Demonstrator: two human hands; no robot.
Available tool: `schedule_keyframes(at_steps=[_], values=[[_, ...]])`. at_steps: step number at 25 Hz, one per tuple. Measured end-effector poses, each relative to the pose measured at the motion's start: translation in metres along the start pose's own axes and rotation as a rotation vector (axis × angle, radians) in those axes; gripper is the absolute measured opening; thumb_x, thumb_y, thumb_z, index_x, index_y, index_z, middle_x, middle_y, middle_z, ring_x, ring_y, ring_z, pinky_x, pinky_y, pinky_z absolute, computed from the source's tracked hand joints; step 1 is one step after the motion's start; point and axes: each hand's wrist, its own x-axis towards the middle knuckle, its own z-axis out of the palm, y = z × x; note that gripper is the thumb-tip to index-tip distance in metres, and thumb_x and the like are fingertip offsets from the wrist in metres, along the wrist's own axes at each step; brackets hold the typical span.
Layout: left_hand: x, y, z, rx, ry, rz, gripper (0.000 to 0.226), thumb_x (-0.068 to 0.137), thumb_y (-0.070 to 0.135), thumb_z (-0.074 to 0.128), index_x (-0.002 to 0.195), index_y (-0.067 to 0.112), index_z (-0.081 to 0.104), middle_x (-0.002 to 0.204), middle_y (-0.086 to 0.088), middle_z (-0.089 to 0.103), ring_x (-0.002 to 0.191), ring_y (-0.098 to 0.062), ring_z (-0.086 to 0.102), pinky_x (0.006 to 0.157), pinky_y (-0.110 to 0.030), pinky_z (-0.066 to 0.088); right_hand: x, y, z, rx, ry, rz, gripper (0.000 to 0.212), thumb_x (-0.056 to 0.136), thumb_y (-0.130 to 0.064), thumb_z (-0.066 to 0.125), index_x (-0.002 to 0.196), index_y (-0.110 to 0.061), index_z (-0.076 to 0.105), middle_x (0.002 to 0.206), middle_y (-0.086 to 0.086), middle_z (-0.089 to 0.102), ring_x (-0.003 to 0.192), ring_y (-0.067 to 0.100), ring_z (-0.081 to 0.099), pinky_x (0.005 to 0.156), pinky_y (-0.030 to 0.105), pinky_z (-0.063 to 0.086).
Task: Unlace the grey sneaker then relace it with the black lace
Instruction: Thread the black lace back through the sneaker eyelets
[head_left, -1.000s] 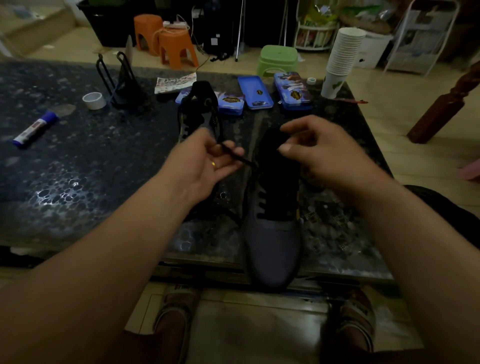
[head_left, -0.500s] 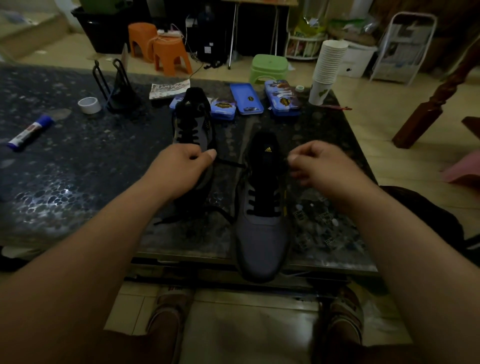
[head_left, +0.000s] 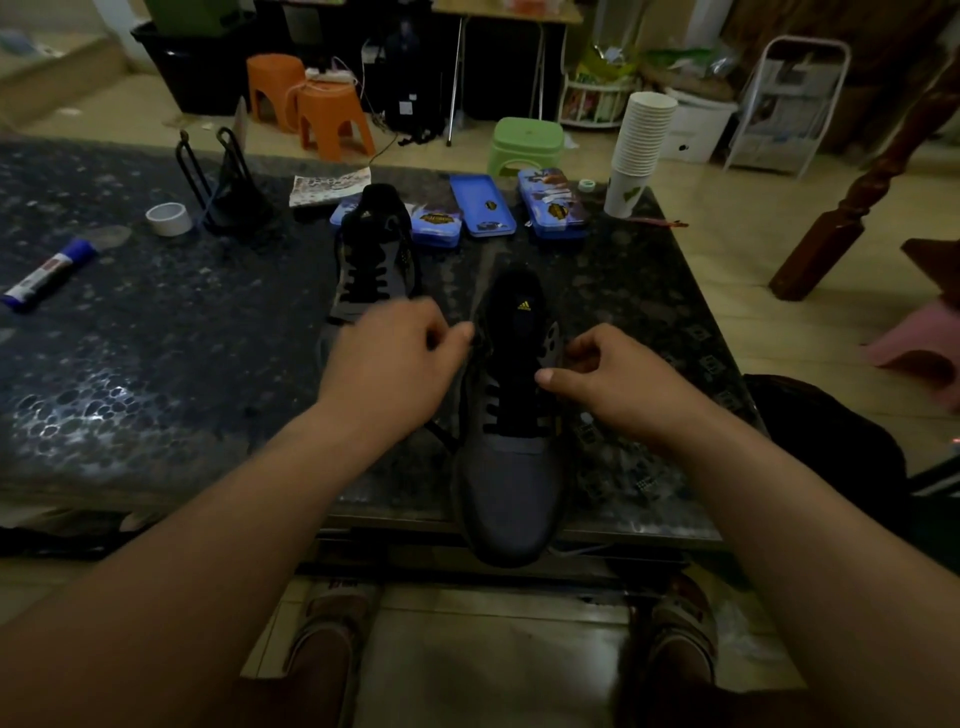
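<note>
A blue-capped white glue stick (head_left: 47, 275) lies at the far left, its label too blurred to read. Beyond it come a roll of white tape (head_left: 168, 219), a black wire stand (head_left: 223, 192) and a printed paper sheet (head_left: 330, 184). A second grey-and-black sneaker (head_left: 371, 260) has a small white three-stripe Adidas mark on its tongue. Behind it sit three blue tins (head_left: 482, 205) with gold-and-black badges whose lettering cannot be made out. A stack of white paper cups (head_left: 641, 140) stands at the far right corner.

All of this rests on a dark speckled stone table (head_left: 156, 364) in a dim room with a pale tiled floor (head_left: 753, 234). Two orange plastic stools (head_left: 332, 119) and a green plastic stool (head_left: 527, 143) stand past the table.

The grey mesh sneaker (head_left: 511, 467) lies toe toward the person, its toe overhanging the near table edge and a yellow Adidas mark on its black tongue. The black lace (head_left: 491, 429) crosses its lower eyelets.

The left hand (head_left: 395, 364) hovers at the sneaker's left collar, fingers curled, thumb and forefinger pinched together on a strand of the lace. The right hand (head_left: 613, 382) sits at the right eyelet row, fingers curled inward with the thumb pointing at the tongue; whether it grips anything cannot be told
</note>
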Motion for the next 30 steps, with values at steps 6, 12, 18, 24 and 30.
schedule_keyframes(at_steps=[6, 12, 18, 24, 30], values=[[-0.007, 0.010, -0.009, -0.560, -0.330, -0.229, 0.013, 0.102, 0.016, 0.059, 0.094, 0.006, 0.061, 0.072, -0.004, 0.073, 0.056, -0.010, 0.063, 0.056, -0.025, 0.048, -0.018, -0.020, 0.000, -0.010, 0.247, -0.178, 0.012, 0.094, -0.034, 0.070, 0.097, -0.023, 0.064, 0.087, -0.010, 0.067, 0.078, 0.005, 0.063, 0.065, 0.026, 0.048], [-0.010, 0.032, -0.036, -0.373, -0.207, 0.160, 0.010, 0.096, 0.023, 0.067, 0.087, 0.026, 0.062, 0.070, 0.006, 0.065, 0.059, -0.003, 0.057, 0.055, -0.022, 0.044, -0.042, -0.061, 0.025, 0.918, -0.316, 0.102, 0.034, 0.106, -0.039, 0.051, 0.106, -0.012, 0.072, 0.087, 0.004, 0.076, 0.077, 0.017, 0.073, 0.068, 0.029, 0.056], [-0.014, 0.033, -0.039, -0.633, -0.249, 0.086, 0.026, 0.104, 0.005, 0.047, 0.108, 0.019, 0.067, 0.084, -0.005, 0.072, 0.066, -0.014, 0.066, 0.063, -0.031, 0.053, -0.047, -0.050, 0.007, 1.193, -0.417, 0.321, 0.019, 0.099, -0.013, 0.048, 0.088, -0.010, 0.063, 0.069, 0.004, 0.066, 0.061, 0.016, 0.068, 0.070, 0.034, 0.063], [-0.005, 0.027, -0.012, -0.122, -0.357, 0.374, 0.015, 0.097, 0.021, 0.067, 0.112, 0.026, 0.069, 0.090, 0.016, 0.058, 0.080, -0.003, 0.055, 0.069, -0.026, 0.039, -0.050, -0.030, -0.019, 1.016, -0.379, 0.235, 0.023, 0.096, -0.009, 0.045, 0.100, -0.009, 0.067, 0.060, -0.002, 0.051, 0.052, 0.011, 0.049, 0.066, 0.031, 0.058], [0.004, 0.011, -0.028, -0.312, -0.254, 0.092, 0.034, 0.099, 0.034, 0.066, 0.077, 0.009, 0.063, 0.060, 0.007, 0.052, 0.050, 0.000, 0.045, 0.053, -0.021, 0.036, -0.030, -0.003, -0.045, 0.918, -0.155, 0.211, 0.020, 0.106, -0.017, 0.049, 0.105, -0.011, 0.068, 0.064, -0.002, 0.051, 0.057, 0.011, 0.055, 0.060, 0.026, 0.054]])
